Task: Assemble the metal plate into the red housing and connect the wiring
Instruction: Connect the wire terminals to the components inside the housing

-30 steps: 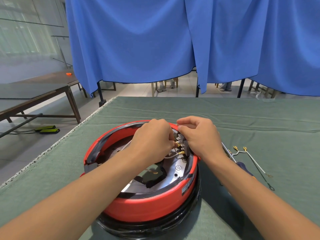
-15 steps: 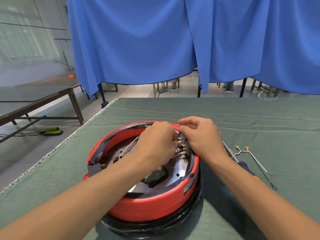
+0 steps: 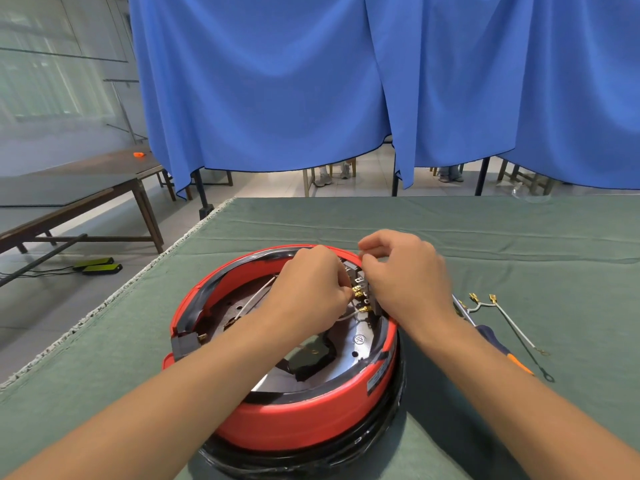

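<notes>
label on red housing (image 3: 376, 377), text unreadable

Blue curtain (image 3: 277, 84) hangs behind; wooden bench (image 3: 79, 199) left; screwdriver (image 3: 498, 348) on green cloth (image 3: 485, 230).

Only two arms of the person are in view, reaching in from the bottom edge of the head view. Both forearms are bare along their whole visible length: no sleeve or cuff shows on either. The left hand (image 3: 311, 289) and the right hand (image 3: 408, 282) are ungloved. Neither wrist carries a watch, strap or band, and no ring shows on the fingers (image 3: 372, 244) that can be seen. Most fingertips are hidden behind the backs of the hands. The nails cannot be made out.
</notes>
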A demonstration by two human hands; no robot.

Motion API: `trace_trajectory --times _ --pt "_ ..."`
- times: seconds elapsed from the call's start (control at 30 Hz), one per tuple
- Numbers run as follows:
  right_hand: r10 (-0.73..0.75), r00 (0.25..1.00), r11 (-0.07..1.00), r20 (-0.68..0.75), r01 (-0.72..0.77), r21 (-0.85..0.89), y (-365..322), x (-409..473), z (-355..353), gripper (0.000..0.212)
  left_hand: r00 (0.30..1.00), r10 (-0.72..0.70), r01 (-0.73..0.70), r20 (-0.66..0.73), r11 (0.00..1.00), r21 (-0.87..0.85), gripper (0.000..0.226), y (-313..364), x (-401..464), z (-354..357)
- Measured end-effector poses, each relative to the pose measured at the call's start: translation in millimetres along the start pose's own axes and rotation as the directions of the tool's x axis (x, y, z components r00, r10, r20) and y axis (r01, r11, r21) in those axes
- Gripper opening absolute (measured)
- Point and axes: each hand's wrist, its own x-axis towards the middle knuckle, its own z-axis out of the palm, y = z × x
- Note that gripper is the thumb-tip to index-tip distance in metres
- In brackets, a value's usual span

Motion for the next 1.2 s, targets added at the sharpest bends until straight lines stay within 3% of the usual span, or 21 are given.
trace_trajectory --times 0.1,0.33,0.6,1.2 --pt "-0.089 0.996 0.961 -0.031 0.078 -0.264 -6.7 -3.2 -3.4 0.022 1.000 0.005 -0.005 -0.011 1.000 -0.014 0.011 -0.5 0.6 -0.5" --pt "-0.129 0.991 0.908 -0.045 0.100 -0.407 -11.7 -4.3 -8.1 0.016 0.999 0.029 -0.029 -0.041 1.000 0.000 0.012 1.6 -1.4 -0.6" --pt "-0.114 0.990 0.941 -0.088 0.079 -0.330 -9.2 -4.9 -11.0 0.011 0.999 0.029 -0.030 -0.044 0.999 -0.033 0.013 3.1 -2.5 -0.5" --pt "-0.129 0.988 0.933 -0.080 0.094 -0.347 -7.0 -3.9 -8.6 0.008 0.998 0.037 -0.039 -0.055 0.998 -0.042 0.014 3.5 0.2 1.9"
